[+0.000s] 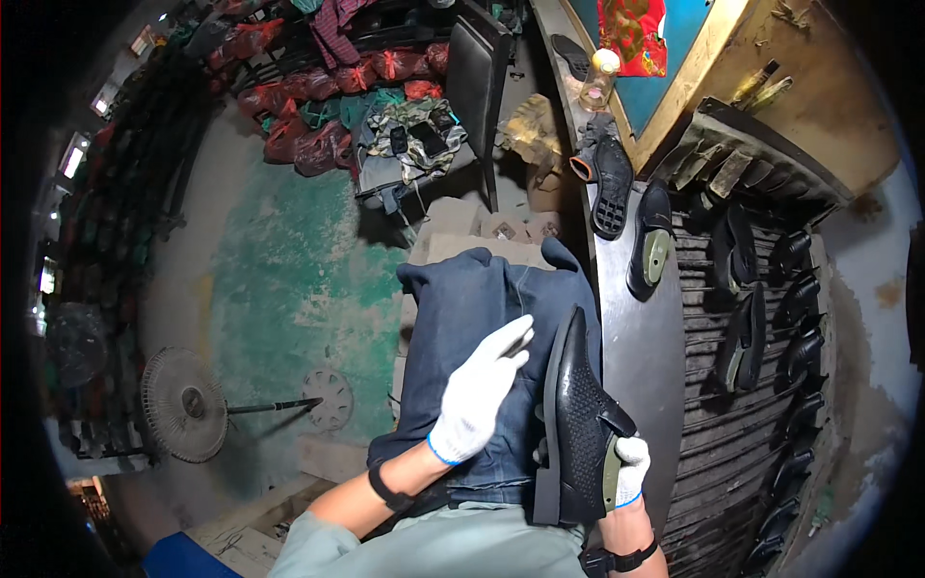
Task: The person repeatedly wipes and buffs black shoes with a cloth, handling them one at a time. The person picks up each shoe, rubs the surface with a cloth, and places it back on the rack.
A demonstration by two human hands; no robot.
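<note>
My right hand (631, 470), in a white glove, grips the heel end of a black shoe (583, 409) with a textured upper. An olive-green shoe last (612, 472) sits inside its opening, under my fingers. The shoe is tilted on its side over my right thigh, toe pointing away from me. My left hand (480, 390), also gloved in white, hovers over my dark blue trousers to the left of the shoe. Its fingers stretch forward, apart from the shoe, and hold nothing that shows.
Right of me runs a metal ledge (641, 356) carrying another lasted black shoe (652, 241). Beyond it, a slatted rack (708, 433) bears several shoes. A pedestal fan (193, 403) stands at left; a chair (477, 87) and red bags (323, 144) are ahead.
</note>
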